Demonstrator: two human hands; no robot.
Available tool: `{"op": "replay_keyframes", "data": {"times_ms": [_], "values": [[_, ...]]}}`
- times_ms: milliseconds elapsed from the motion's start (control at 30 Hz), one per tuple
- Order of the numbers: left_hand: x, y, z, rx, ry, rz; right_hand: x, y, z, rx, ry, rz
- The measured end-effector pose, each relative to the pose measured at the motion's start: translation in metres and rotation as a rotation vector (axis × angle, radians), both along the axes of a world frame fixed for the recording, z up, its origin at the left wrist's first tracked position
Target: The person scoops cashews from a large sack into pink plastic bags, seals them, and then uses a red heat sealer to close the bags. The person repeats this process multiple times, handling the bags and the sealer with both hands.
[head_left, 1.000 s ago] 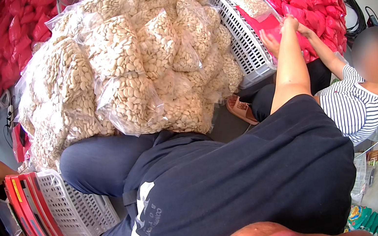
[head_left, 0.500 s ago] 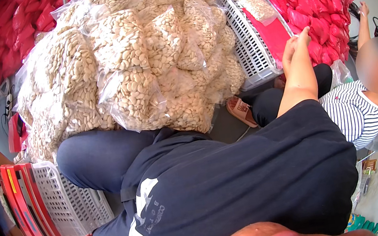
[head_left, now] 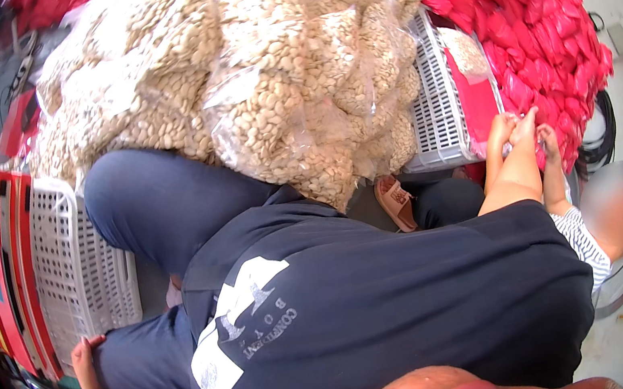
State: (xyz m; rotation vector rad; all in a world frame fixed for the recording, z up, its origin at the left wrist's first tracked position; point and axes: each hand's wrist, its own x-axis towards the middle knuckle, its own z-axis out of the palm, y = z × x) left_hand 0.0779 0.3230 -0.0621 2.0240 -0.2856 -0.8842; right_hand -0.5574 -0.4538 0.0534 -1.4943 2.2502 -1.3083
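My left hand [head_left: 87, 364] rests by the knee of my dark trousers, fingers stretched out and holding nothing, beside a white plastic crate [head_left: 53, 260]. To the right, my right arm reaches out, and my right hand [head_left: 525, 126] is closed at the fingertips; whatever is in them is too small to make out. It is close to a co-worker's hands [head_left: 548, 143], beside a heap of red plastic packets [head_left: 522, 31]. Just left of it stands another white crate [head_left: 436, 105] with a flat red bag [head_left: 478, 99] and a clear bag of pale seeds [head_left: 464, 55].
A large mound of clear bags of pale flat seeds [head_left: 271, 95] rises in front of me. Red box-like pieces [head_left: 4, 259] stand at the left. A co-worker in a striped shirt [head_left: 580, 245] sits at the right, a sandalled foot [head_left: 396, 201] near the mound.
My view has shifted, and the mound appears further right. My right hand is now lower in view, and the co-worker's hands have come close to it. My left hand stays by my knee.
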Motion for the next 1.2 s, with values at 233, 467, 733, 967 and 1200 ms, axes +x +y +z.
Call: {"op": "replay_keyframes", "data": {"times_ms": [233, 467, 733, 967, 1200], "values": [[-0.008, -0.005, 0.009, -0.054, -0.059, -0.059, 0.056, 0.059, 0.026, 0.017, 0.181, 0.345], [-0.005, -0.005, 0.013, -0.078, -0.004, -0.101, 0.119, 0.156, 0.061, 0.107, 0.393, 0.709], [-0.029, 0.019, 0.009, -0.22, -0.084, 0.165, 0.175, 0.056, 0.07, 0.138, 0.122, 0.887], [-0.155, 0.074, -0.034, -0.937, -0.278, 1.259, 0.473, 0.063, 0.032, -0.26, 0.467, 1.774], [-0.394, 0.043, -0.126, -0.277, -0.075, 1.653, 0.61, 0.314, -0.026, -0.456, 0.575, 2.425]]}}
